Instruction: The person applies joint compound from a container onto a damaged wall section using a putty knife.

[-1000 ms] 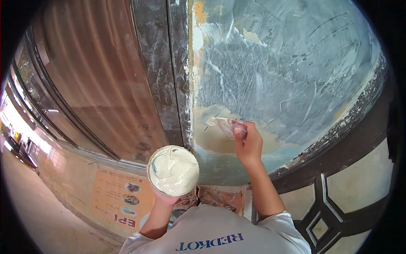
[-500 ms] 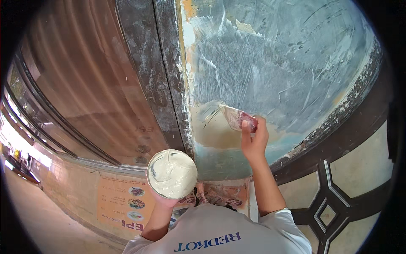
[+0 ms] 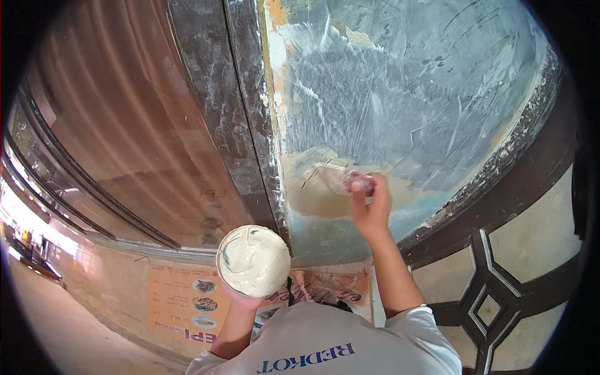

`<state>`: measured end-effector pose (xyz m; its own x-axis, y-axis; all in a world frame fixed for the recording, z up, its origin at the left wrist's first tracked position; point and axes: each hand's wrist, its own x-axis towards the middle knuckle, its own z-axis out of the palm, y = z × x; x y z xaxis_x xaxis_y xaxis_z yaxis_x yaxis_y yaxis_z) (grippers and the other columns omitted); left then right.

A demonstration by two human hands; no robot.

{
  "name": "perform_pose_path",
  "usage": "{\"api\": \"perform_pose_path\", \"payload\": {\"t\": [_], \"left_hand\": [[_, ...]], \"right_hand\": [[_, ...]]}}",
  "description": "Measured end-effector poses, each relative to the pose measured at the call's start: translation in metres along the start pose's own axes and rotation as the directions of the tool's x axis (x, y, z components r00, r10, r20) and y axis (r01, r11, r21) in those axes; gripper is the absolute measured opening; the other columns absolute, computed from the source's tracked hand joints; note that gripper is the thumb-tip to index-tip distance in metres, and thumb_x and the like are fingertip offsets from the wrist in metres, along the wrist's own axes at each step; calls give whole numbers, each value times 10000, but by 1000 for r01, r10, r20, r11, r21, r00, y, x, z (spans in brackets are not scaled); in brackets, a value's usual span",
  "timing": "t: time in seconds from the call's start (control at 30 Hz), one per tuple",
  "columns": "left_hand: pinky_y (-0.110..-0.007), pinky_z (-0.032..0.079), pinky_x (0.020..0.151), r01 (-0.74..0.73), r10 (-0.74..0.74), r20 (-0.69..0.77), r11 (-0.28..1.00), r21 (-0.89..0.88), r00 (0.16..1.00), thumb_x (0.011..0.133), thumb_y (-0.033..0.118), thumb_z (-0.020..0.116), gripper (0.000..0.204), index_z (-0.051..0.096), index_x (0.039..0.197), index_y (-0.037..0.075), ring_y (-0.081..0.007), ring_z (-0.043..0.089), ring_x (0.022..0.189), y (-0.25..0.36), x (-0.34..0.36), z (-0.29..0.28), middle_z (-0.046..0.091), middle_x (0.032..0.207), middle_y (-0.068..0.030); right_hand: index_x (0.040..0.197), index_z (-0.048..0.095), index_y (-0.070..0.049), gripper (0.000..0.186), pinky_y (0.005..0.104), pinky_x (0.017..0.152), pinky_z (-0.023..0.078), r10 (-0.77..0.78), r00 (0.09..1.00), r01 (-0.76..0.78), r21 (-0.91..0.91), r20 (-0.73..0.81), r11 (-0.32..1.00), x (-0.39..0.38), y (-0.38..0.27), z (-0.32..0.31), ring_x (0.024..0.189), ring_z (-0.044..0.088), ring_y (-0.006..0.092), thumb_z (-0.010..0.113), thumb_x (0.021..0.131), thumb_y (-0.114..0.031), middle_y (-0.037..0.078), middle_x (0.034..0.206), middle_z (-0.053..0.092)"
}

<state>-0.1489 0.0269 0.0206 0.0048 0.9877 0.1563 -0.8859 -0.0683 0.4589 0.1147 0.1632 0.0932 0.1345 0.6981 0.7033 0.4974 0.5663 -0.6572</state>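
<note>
My left hand [image 3: 244, 300] is under a round tub [image 3: 253, 261] of smooth cream paste, holding it at the lower middle, mostly hidden by it. In my right hand [image 3: 372, 209] is a putty knife [image 3: 337, 174] with a reddish handle, its pale blade slightly blurred against a beige patch [image 3: 315, 201] on the wall. The wall [image 3: 406, 81] around the patch is blue-grey, streaked with white scrapes, with a flaking white and orange edge [image 3: 275, 69] along its left side.
A dark vertical frame [image 3: 212, 75] and a brown glass panel [image 3: 119, 125] stand to the left, with dark railings at far left. Orange printed posters [image 3: 172, 290] lie low behind the tub. A dark frame [image 3: 481, 315] with pale panels curves at lower right.
The view has shifted slightly. The knife has moved over the beige patch, where dark marks now show around its blade. The tub sits a little lower in view, still in my left hand.
</note>
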Motion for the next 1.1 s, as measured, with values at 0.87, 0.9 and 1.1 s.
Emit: {"api": "perform_pose_path", "payload": {"t": [0.87,0.9,1.1], "left_hand": [[-592,284,1146,73,-106,-111,961,-267,988,911,650,405,756,382,1488,163,-376,374,1393,-8,-5,-3,368,1539,-120],[-593,282,1147,64,-89,-111,975,-212,990,912,648,403,755,379,1489,162,-375,373,1394,-9,-5,-2,368,1539,-121],[-591,288,1145,19,-18,25,999,-36,1000,930,602,403,717,385,1484,148,-374,380,1390,-9,-5,9,382,1530,-127]], "right_hand": [[1036,574,-15,241,340,727,490,57,998,-53,132,-21,990,-2,10,2,798,626,218,590,970,-246,119,896,640],[1036,574,-15,241,340,727,490,57,998,-54,132,-22,990,-4,12,4,798,626,218,590,970,-246,119,896,640],[1049,586,-21,229,355,745,498,79,996,-79,-6,-30,997,0,17,7,816,634,268,604,963,-232,140,925,649]]}}
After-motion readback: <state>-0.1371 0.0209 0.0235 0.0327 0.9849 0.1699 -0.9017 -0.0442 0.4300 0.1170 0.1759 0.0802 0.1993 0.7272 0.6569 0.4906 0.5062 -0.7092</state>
